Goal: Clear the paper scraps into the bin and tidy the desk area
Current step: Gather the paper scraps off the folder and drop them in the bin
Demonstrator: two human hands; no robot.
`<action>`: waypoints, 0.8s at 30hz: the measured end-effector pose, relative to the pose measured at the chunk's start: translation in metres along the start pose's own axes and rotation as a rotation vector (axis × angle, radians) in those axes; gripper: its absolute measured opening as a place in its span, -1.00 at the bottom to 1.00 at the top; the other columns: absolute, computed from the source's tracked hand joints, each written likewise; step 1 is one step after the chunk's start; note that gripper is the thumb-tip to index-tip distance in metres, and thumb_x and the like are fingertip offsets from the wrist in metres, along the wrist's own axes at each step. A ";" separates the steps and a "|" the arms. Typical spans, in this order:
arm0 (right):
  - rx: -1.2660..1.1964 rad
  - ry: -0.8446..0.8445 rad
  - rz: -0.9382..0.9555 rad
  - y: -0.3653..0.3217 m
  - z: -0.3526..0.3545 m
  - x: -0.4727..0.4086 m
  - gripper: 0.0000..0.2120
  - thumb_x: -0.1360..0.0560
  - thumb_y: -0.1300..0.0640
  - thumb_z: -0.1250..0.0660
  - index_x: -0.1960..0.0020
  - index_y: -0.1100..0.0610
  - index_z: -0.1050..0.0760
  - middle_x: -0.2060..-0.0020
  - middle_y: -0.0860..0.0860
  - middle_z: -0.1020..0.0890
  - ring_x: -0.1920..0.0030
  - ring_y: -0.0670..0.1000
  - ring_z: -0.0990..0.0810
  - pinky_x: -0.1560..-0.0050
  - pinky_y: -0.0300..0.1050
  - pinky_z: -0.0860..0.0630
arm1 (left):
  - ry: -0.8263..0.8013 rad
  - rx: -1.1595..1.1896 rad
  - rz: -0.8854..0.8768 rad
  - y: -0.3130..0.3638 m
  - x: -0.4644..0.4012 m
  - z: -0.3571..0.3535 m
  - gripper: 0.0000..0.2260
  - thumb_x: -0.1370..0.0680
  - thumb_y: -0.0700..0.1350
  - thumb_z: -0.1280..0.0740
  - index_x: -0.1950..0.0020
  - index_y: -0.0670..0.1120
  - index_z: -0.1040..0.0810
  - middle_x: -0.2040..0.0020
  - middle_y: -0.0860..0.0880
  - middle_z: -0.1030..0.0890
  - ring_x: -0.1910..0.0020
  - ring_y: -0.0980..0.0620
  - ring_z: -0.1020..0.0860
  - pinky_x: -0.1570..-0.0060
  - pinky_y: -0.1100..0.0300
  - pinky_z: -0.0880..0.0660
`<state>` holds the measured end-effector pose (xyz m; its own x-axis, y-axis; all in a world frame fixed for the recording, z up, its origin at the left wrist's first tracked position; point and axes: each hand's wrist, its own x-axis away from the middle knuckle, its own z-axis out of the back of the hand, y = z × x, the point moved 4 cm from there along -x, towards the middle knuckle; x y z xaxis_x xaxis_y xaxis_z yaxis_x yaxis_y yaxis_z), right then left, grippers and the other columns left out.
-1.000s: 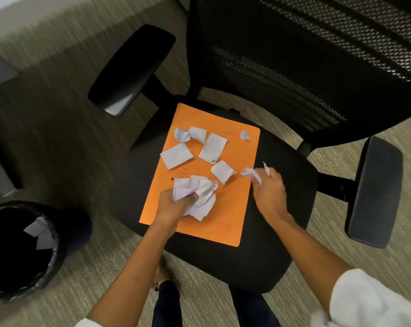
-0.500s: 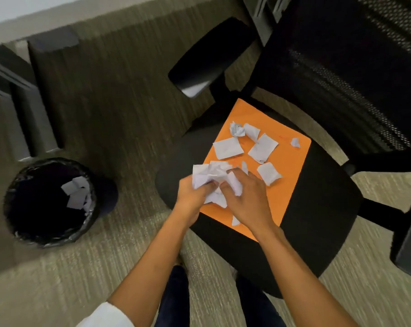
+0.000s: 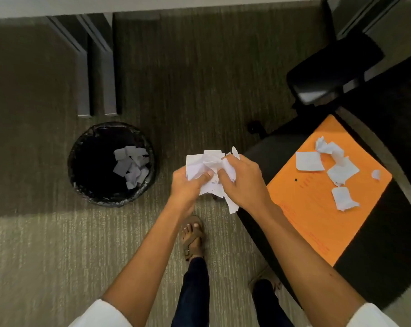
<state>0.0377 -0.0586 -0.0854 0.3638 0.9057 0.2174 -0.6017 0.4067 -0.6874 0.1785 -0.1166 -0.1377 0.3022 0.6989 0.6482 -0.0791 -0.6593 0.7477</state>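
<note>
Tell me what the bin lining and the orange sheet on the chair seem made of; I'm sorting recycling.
Bin lining: seemingly thin black plastic film, glossy, wrinkled over the rim. Orange sheet: probably matte card or heavy paper, lying flat with crisp edges and faint printed lines; exact stock unclear.

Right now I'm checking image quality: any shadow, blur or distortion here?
Head view: a dark shadow band covers the carpet around the round black lined bin; the black office chair bows at the wide-angle edge; the crumpled white paper bundle stays fairly sharp.

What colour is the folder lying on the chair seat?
Orange: the folder shows clearly in the head view, with white paper scraps on it.
</note>
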 end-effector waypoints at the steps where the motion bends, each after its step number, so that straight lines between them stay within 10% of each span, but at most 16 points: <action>1: -0.011 -0.027 0.008 -0.009 -0.009 -0.005 -0.84 -0.56 0.08 -0.31 -0.03 0.15 -0.56 0.10 0.11 -0.60 0.12 0.11 -0.58 0.14 0.13 -0.57 | 0.017 0.020 0.003 0.001 0.000 0.012 -0.78 -0.49 -0.37 -0.44 -0.08 -0.13 -0.66 0.03 -0.09 -0.75 0.04 -0.10 -0.71 0.18 0.09 -0.64; 17: -0.152 -0.362 -0.031 -0.132 -0.196 -0.073 -0.85 -0.52 0.06 -0.32 0.23 -0.01 -0.49 0.31 -0.11 -0.58 0.23 -0.14 -0.57 0.37 -0.27 -0.39 | 0.406 0.235 0.046 0.010 -0.011 0.236 -0.74 -0.50 -0.40 -0.41 -0.13 -0.15 -0.61 -0.08 -0.19 -0.69 -0.09 -0.19 -0.66 -0.06 -0.09 -0.61; 24: -0.277 -0.383 -0.161 -0.148 -0.251 -0.094 -0.79 -0.52 -0.05 -0.39 -0.03 0.07 -0.55 0.08 -0.03 -0.62 0.06 -0.03 -0.59 0.22 -0.33 -0.48 | 0.512 0.346 0.077 0.009 -0.026 0.279 -0.69 -0.57 -0.36 -0.35 -0.31 -0.22 -0.54 -0.17 -0.19 -0.66 -0.12 -0.15 -0.66 -0.01 -0.02 -0.64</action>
<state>0.2707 -0.2342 -0.1781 0.1179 0.8337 0.5396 -0.3288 0.5455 -0.7710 0.4347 -0.2180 -0.1882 -0.1928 0.6332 0.7496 0.2556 -0.7051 0.6614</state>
